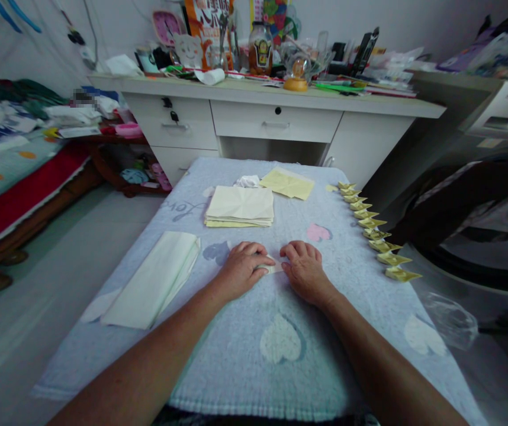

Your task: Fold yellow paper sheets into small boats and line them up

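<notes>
A small pale piece of folded paper (273, 265) lies on the cloth between my two hands. My left hand (243, 269) has its thumb and forefinger closed on the paper's left part, hiding some of it. At its right end, the bent fingers of my right hand (305, 269) press on the paper; its thumb is largely hidden. Beyond my hands sits a stack of cream and yellow paper sheets (240, 205). A loose yellow sheet (288, 183) lies behind it, beside a crumpled white tissue (248, 181). To the left is a long folded pale paper bundle (155, 278).
A row of several folded yellow paper boats (372, 232) runs along the right edge of the cloth-covered table (325, 361). A cluttered white desk (276, 121) stands behind it, a washing machine (502, 130) to the right, a bed (23, 160) to the left. A clear plastic bag (449, 319) hangs at the right edge.
</notes>
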Demonstrator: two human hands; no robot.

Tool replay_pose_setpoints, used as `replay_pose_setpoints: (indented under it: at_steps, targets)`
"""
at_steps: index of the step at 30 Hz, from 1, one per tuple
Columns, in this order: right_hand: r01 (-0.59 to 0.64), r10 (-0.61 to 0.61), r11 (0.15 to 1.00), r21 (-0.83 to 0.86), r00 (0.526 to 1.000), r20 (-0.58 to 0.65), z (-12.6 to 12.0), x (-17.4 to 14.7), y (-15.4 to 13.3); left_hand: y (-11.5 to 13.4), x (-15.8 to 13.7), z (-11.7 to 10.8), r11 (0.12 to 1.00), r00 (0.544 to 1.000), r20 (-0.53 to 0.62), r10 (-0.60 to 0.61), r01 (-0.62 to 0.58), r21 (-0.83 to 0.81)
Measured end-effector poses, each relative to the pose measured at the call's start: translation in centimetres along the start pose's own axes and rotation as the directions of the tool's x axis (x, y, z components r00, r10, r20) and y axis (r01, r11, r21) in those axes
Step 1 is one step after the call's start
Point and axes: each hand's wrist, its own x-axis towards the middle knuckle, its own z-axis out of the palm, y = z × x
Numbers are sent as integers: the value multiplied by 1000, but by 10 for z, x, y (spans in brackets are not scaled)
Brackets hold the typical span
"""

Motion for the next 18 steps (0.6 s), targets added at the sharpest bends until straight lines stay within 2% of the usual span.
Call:
replay_pose_setpoints:
  at_steps: [11, 15, 18]
  targets:
    - [51, -52, 999, 7, 999, 14, -1, 1, 11, -1, -1, 0, 1000, 1000, -17, 23, -23, -1]
    - [61, -59, 996, 71, 998, -24, -6, 0, 9, -1, -2, -2, 999, 999, 2, 44, -44, -21]
    - [118, -117, 983, 139, 993, -17, -11, -1, 4, 0, -1, -4, 999, 999, 12, 43, -43, -20]
